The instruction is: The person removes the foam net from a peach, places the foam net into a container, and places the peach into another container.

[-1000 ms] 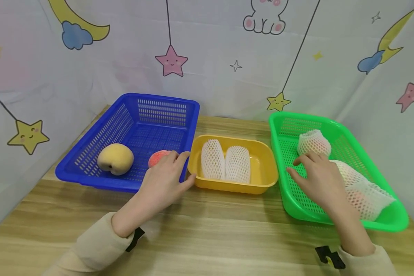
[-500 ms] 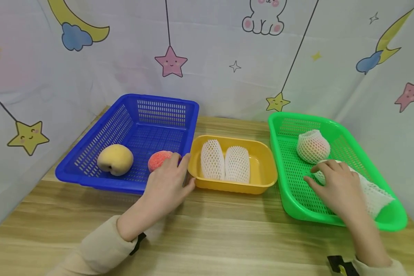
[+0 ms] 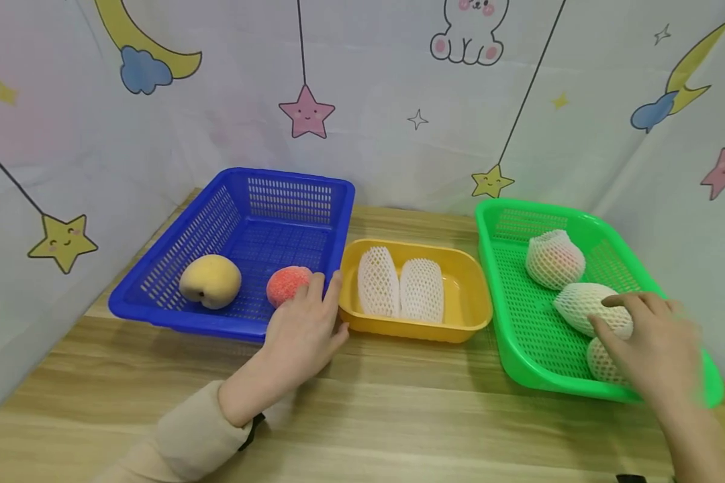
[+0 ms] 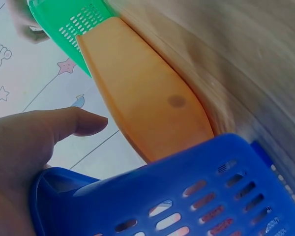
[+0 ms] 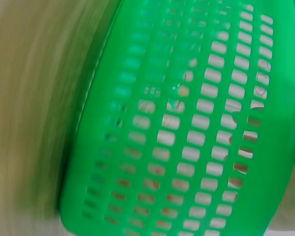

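Note:
My left hand (image 3: 305,329) rests over the right front corner of the blue basket (image 3: 187,325), fingers relaxed beside a red, peach-like fruit (image 3: 286,284). A yellow, peach-like fruit (image 3: 210,282) lies to the left in that basket. In the left wrist view, the thumb (image 4: 83,122) is extended above the basket's rim. My right hand (image 3: 661,342), slightly blurred, is over the right side of the green basket (image 3: 510,355), fingers loosely bent. Near its fingertips is a long fruit in white foam net (image 3: 586,305); another netted fruit (image 3: 604,359) is partly hidden below the hand.
A round netted fruit (image 3: 554,260) sits at the back of the green basket. Between the baskets stands a yellow tray (image 3: 468,295) with two white foam nets (image 3: 421,290) in it. A patterned cloth (image 3: 387,161) hangs behind the wooden table (image 3: 399,402).
My right hand has moved right and nearer across the green basket, from beside the round netted fruit, uncovering the long one. The left hand stays at the blue basket's corner.

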`<state>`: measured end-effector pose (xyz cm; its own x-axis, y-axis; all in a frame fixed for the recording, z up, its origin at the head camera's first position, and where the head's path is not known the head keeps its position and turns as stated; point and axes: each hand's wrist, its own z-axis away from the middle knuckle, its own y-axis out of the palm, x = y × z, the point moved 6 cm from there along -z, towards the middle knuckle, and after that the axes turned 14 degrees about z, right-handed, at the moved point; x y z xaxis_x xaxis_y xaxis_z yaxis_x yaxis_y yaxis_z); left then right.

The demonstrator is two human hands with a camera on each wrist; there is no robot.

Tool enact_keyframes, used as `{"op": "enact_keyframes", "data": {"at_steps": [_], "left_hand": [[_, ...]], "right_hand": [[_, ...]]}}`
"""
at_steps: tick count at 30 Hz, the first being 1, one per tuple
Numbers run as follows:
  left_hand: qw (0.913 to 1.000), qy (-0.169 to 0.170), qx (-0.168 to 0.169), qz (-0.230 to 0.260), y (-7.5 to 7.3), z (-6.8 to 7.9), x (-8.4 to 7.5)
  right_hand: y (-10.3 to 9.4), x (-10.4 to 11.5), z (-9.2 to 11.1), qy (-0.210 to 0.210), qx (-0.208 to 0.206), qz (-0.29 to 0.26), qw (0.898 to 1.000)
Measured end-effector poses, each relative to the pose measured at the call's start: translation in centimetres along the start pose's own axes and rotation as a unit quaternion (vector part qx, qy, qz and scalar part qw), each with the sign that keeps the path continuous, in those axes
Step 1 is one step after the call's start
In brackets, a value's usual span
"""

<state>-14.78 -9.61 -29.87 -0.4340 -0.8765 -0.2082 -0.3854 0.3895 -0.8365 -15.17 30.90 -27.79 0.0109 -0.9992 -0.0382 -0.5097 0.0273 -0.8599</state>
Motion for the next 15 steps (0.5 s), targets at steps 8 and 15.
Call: {"op": "enact_keyframes", "data": {"at_steps": [8, 15], "left_hand": [[0.9997, 0.016, -0.016, -0.010, 0.2, 0.1, -0.2], [0.9996, 0.017, -0.019, -0.014, 0.1, 0.1, -0.1]], "right_hand": [[1.5, -3.7, 0.5, 0.053, 0.125, 0.061, 0.989], [2.8, -5.5, 1.0, 0.076, 0.214, 0.034, 0.973]]}}
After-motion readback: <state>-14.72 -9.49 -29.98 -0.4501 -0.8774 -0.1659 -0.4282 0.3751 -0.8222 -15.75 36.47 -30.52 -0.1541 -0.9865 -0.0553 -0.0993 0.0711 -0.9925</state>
